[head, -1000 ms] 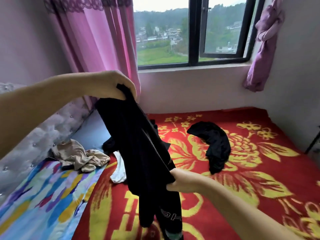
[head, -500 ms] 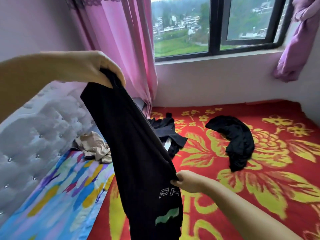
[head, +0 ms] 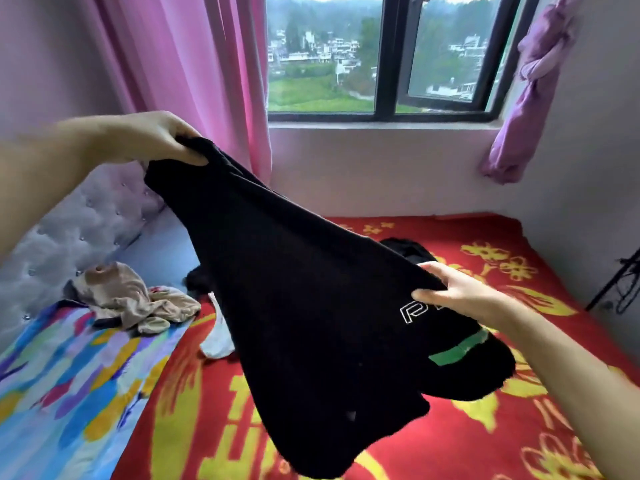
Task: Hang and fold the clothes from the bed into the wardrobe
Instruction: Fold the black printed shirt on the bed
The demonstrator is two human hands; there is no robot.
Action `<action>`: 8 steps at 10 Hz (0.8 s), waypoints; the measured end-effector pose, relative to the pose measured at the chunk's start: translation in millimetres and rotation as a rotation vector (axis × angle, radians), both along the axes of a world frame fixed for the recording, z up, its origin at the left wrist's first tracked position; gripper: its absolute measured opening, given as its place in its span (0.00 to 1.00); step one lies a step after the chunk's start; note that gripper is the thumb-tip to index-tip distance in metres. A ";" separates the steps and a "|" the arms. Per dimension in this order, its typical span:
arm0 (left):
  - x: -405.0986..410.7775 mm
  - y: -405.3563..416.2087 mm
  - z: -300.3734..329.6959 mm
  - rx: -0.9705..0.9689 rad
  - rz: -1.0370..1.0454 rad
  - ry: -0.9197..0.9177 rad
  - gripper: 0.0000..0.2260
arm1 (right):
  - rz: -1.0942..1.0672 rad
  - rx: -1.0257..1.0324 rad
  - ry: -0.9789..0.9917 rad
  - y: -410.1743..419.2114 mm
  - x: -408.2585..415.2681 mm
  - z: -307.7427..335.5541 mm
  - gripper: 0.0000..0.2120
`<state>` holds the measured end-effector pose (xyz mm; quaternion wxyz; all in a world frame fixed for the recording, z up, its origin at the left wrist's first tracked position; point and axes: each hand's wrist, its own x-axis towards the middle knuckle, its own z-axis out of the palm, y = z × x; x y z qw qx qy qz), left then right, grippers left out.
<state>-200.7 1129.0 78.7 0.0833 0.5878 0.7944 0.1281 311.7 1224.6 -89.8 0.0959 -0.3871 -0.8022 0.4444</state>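
Since half a second ago the black garment [head: 294, 289] has swung from hanging almost straight down to a slanted spread above the red blanket [head: 519, 427], the right hand [head: 453, 292] having pulled its lower edge out to the side. Both hands are closed on cloth: the left hand [head: 156, 140] pinches the top end up high, the right grips the edge by the white lettering. To fold it well, I judge, they should keep it taut, square the edges, then lay it flat on the blanket, clear of the beige clothes [head: 135, 299].

The right hand [head: 460, 292] has swung the black garment [head: 311, 306] out from hanging to slanting across the bed.
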 end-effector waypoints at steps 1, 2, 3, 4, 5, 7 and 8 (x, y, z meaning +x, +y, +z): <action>72.1 -0.3 14.7 0.094 -0.008 -0.117 0.03 | 0.027 0.252 -0.444 48.4 10.7 17.6 0.08; 95.1 31.6 19.2 0.299 0.005 -0.142 0.04 | -0.205 0.466 -0.589 91.3 6.6 31.7 0.15; 112.7 52.4 32.8 0.542 0.014 -0.077 0.06 | -0.465 0.481 -0.408 132.7 -2.7 43.2 0.03; 126.9 45.8 39.8 0.683 -0.049 0.044 0.09 | -0.614 0.394 -0.110 162.3 -10.7 46.5 0.11; 140.0 7.0 14.9 0.587 -0.289 0.029 0.14 | -0.655 0.424 -0.007 170.2 -14.7 30.3 0.08; 179.9 -78.0 -191.4 0.035 -0.732 0.107 0.10 | -0.441 0.569 -0.499 129.0 2.0 -94.6 0.24; 217.7 -106.4 -354.0 -0.388 -0.778 0.101 0.16 | -0.205 0.334 -0.849 95.1 11.6 -208.4 0.27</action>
